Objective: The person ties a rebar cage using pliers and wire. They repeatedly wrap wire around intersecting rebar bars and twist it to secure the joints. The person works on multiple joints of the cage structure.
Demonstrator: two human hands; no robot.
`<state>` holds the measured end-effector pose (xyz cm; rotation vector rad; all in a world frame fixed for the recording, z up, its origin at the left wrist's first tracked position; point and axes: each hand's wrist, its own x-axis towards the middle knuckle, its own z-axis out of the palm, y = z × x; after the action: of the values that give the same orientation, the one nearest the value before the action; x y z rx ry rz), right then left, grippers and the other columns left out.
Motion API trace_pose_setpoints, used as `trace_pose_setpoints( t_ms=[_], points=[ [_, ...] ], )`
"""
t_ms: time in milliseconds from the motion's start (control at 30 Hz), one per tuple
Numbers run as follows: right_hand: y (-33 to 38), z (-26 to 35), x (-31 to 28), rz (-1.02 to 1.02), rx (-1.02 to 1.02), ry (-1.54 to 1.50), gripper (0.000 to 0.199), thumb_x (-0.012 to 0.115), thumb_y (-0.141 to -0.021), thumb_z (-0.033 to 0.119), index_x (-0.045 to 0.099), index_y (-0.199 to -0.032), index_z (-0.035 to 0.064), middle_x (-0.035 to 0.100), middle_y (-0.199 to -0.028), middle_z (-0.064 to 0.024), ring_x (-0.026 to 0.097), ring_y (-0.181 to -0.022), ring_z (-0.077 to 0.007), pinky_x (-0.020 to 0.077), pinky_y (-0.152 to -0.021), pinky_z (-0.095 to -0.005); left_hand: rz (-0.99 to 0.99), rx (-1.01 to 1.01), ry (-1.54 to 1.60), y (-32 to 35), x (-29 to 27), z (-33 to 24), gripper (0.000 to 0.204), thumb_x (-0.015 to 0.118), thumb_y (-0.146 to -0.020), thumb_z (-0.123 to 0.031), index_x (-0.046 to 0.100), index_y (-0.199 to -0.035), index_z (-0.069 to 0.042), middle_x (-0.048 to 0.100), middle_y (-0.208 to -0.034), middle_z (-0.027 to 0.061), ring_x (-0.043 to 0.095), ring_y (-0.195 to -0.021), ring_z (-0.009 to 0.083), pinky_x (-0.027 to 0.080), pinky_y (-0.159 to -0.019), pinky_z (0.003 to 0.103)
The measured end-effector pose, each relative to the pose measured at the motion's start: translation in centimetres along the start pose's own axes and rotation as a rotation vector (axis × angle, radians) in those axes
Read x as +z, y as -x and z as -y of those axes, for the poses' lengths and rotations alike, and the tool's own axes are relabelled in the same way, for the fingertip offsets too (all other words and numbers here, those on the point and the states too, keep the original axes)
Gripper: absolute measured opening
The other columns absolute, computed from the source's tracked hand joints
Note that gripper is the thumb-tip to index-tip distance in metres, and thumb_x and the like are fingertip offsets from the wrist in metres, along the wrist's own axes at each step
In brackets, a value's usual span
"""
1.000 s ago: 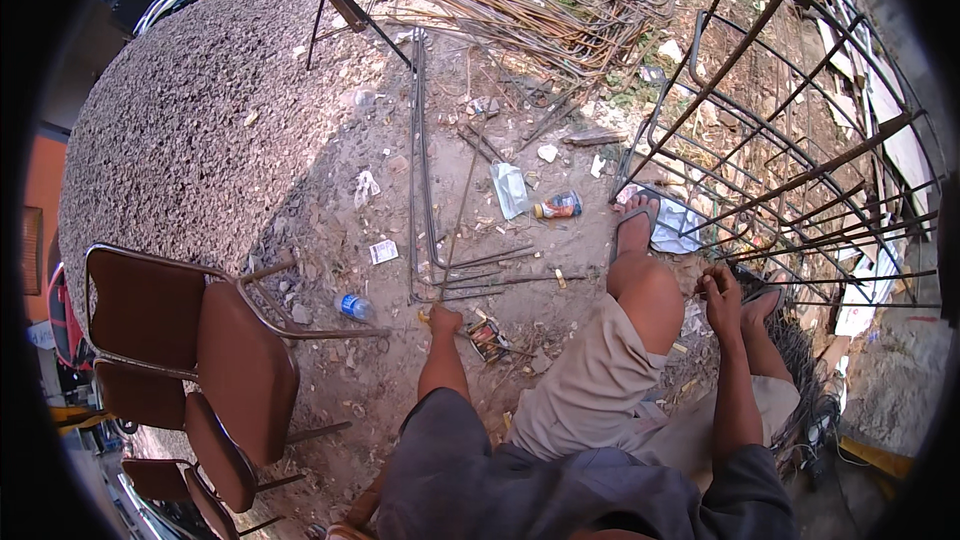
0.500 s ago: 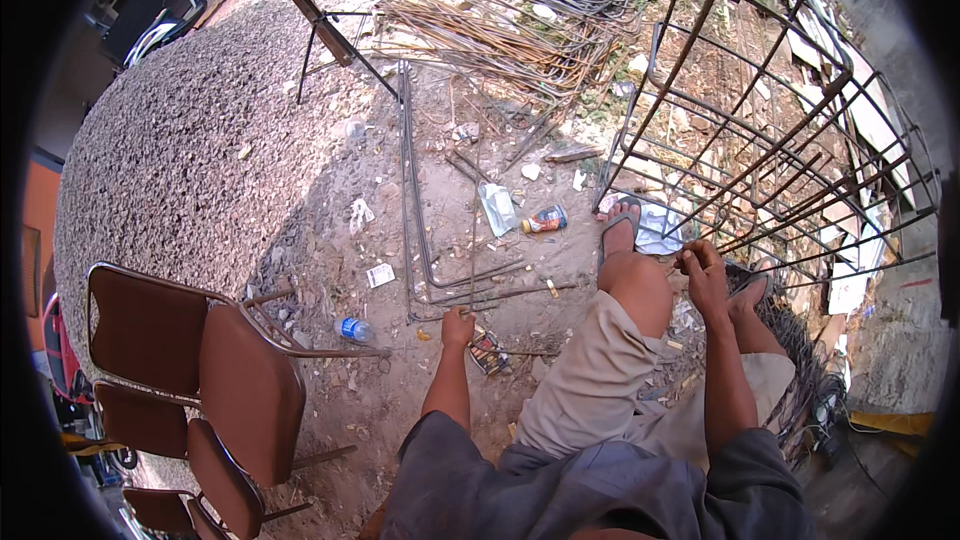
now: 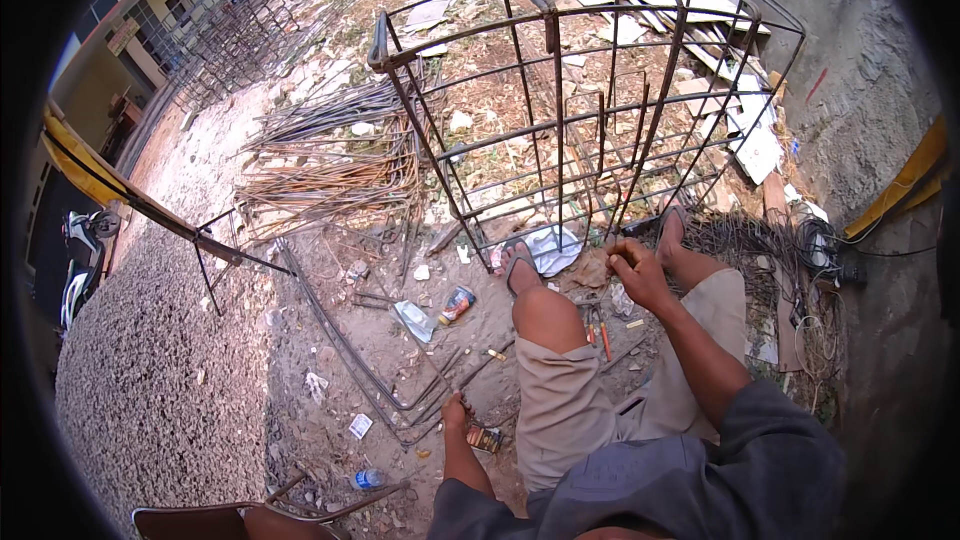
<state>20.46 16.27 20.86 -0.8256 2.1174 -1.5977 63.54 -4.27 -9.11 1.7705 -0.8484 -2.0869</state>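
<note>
My left hand [image 3: 456, 412] is closed around a thin steel rod [image 3: 432, 365] low over the dirt, left of my knee. Long bent steel bars [image 3: 335, 335] lie on the ground beside it. My right hand [image 3: 637, 270] is raised by my right shin with thumb and fingers pinched together. Whatever it pinches is too small to make out. Ahead of my feet stands a cage of tied steel bars [image 3: 560, 125], not touched by either hand. A tool with orange handles [image 3: 605, 340] lies on the ground between my legs.
Piles of steel rods [image 3: 330, 180] lie beyond a metal stand [image 3: 205, 235]. Tangled dark wire [image 3: 750, 250] is to the right, near a concrete wall [image 3: 880, 70]. A plastic bottle [image 3: 368, 479], a can [image 3: 457, 304] and a chair [image 3: 200, 523] are at left, beside gravel [image 3: 170, 380].
The view has swung to the right and up, bringing the cage to the middle and most chairs out of sight. Both hands keep much the same closed pose.
</note>
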Motion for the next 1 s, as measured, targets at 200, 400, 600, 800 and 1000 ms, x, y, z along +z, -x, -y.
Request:
trace_pose_setpoints(
  t_ms=[200,400,600,800,1000],
  points=[
    [0.9,1.7,1.3,-0.015,0.017,-0.006,0.019,0.060,-0.093,0.015,0.063,-0.102,-0.0007,0.069,-0.087,-0.0087,0.065,-0.077,-0.0147,0.0513,-0.071,-0.0308,-0.121,0.460,-0.027,11.8,-0.8,-6.0,0.027,0.055,-0.100,-0.028,0.056,-0.082,-0.008,0.042,-0.061,-0.0042,0.037,-0.045,0.0062,0.027,-0.039,0.023],
    [0.1,5.2,6.3,0.084,-0.044,-0.171,0.018,0.058,-0.092,0.016,0.063,-0.097,-0.0006,0.065,-0.079,-0.0074,0.061,-0.072,-0.0138,0.0489,-0.068,-0.0315,-0.279,0.560,-0.387,29.7,-8.4,-10.3,0.024,0.059,-0.097,-0.020,0.062,-0.079,-0.003,0.050,-0.062,-0.0039,0.038,-0.050,0.0043,0.026,-0.046,0.024],
    [0.5,11.7,14.6,0.246,-0.106,-0.199,0.022,0.062,-0.094,0.022,0.064,-0.094,0.0007,0.061,-0.075,-0.0030,0.052,-0.067,-0.0095,0.0433,-0.062,-0.0291,-0.308,0.611,-0.257,46.3,-7.3,-11.7,0.023,0.059,-0.097,-0.019,0.060,-0.080,-0.004,0.045,-0.058,-0.0052,0.037,-0.049,0.0032,0.027,-0.045,0.023],
    [1.0,25.9,16.6,0.569,-0.211,-0.711,0.054,0.059,-0.097,0.053,0.062,-0.106,0.0007,0.065,-0.087,-0.0039,0.050,-0.058,-0.0048,0.0391,-0.050,-0.0222,-0.191,0.863,-0.167,45.2,-5.1,-6.2,0.029,0.058,-0.098,-0.020,0.054,-0.073,-0.006,0.045,-0.057,-0.0041,0.037,-0.050,0.0033,0.026,-0.045,0.022],
    [3.5,30.3,8.9,0.540,-0.253,-1.342,0.047,0.051,-0.103,0.044,0.055,-0.124,0.0025,0.067,-0.087,-0.0103,0.042,-0.048,-0.0013,0.0294,-0.041,-0.0157,-0.224,0.952,-0.313,43.2,-5.5,-3.8,0.036,0.063,-0.093,-0.024,0.055,-0.065,-0.003,0.051,-0.060,-0.0021,0.043,-0.054,0.0064,0.032,-0.051,0.025]
  ],
)
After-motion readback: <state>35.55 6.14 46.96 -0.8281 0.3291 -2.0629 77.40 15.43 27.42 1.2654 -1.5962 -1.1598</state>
